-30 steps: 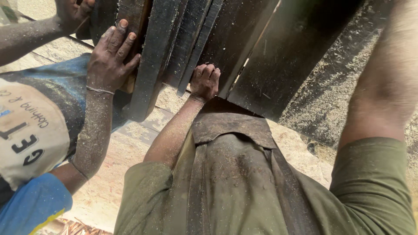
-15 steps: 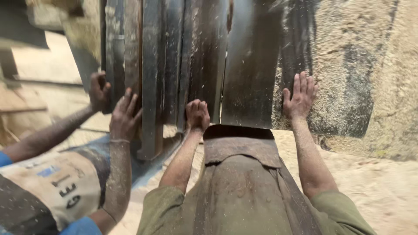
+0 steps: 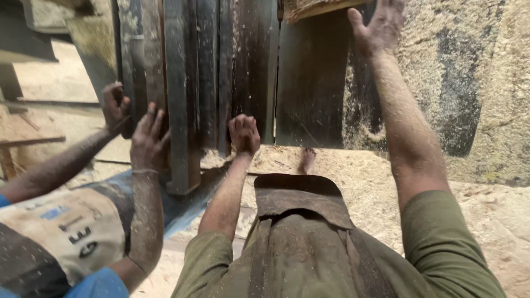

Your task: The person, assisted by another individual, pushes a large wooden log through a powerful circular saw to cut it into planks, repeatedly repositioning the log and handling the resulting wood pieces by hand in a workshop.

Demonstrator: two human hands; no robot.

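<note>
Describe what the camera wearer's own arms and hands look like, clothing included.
Both arms are bare from short olive-green sleeves down. The left hand and right hand wear no gloves, rings or watch, and sawdust speckles both forearms. A worn, dusty brown apron covers the chest.

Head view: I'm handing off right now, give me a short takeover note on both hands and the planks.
Left hand: pressed flat on the upright dark planks, no closed grip.
Right hand: raised, open on the widest plank near its top.
A co-worker's two hands brace the same stack at its left.
Done: planks stand on end on the sawdust-covered surface.
Left: they are only propped by hands.
</note>
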